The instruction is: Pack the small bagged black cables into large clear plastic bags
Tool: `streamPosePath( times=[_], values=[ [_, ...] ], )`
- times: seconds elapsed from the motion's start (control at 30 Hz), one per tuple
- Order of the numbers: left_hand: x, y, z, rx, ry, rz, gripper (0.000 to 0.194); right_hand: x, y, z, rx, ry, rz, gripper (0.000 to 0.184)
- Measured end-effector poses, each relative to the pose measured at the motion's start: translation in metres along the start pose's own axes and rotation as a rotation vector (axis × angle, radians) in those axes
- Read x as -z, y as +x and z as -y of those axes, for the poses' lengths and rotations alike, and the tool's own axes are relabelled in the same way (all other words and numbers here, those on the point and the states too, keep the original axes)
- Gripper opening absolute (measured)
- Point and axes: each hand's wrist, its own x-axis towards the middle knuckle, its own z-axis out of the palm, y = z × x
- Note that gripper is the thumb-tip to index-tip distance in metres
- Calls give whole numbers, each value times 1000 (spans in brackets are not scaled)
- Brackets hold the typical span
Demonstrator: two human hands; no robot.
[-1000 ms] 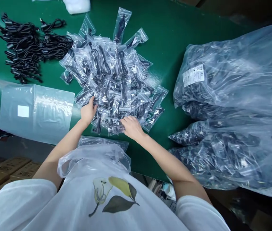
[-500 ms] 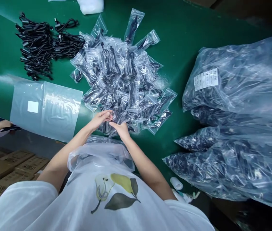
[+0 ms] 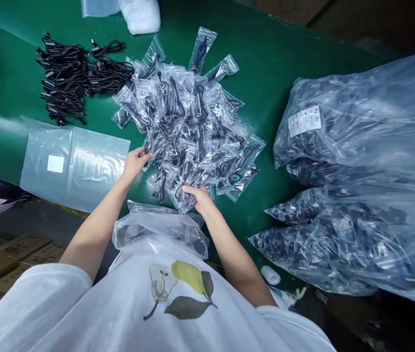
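The left hand (image 3: pixel 134 162) is pinching a small bag (image 3: pixel 148 146); the right hand (image 3: pixel 202 198) is holding bagged cables (image 3: pixel 182 199) (count unclear). Beyond both hands, the pile (image 3: pixel 193 112) is lying; slick plastic is risking a slip.

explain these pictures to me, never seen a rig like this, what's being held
There is no machine: these are a person's bare hands, seen from one camera worn on the head, looking forward and down. On the green table lie a heap of small clear bags with black cables inside, loose black cables and a flat plastic sheet. Big filled bags lie on the right. The left hand pinches one small bag; the right hand holds bagged cables.
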Motion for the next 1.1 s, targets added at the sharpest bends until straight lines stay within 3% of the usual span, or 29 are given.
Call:
streamPosePath(
  times=[0.13,0.27,0.43,0.67,0.77,0.83,0.97,1.03,1.1],
  values=[
    [-2,-41,-19,-19,-475,268,33,-11,-4,15,86,50,35,48],
    [-6,-66,-35,8,-679,457,47,-20,-19,22,200,0,85,58],
    [5,-81,-36,49,-758,542,51,-24,-40,18,237,-35,77,56],
    [22,-97,-24,-31,-755,528,54,-32,-56,5,389,-95,23,57],
    [26,-97,-28,-69,-753,503,50,-31,-65,9,618,-354,-45,46],
    [27,-95,-34,-85,-740,484,42,-33,-73,19,833,-660,-69,36],
    [23,-94,-47,-141,-728,547,28,-49,-88,41,1181,-1365,159,31],
    [24,-98,-49,-150,-695,623,27,-59,-92,42,1270,-1542,250,31],
    [30,-108,-49,-145,-625,678,29,-63,-92,36,1315,-1568,297,29]
  ],
)
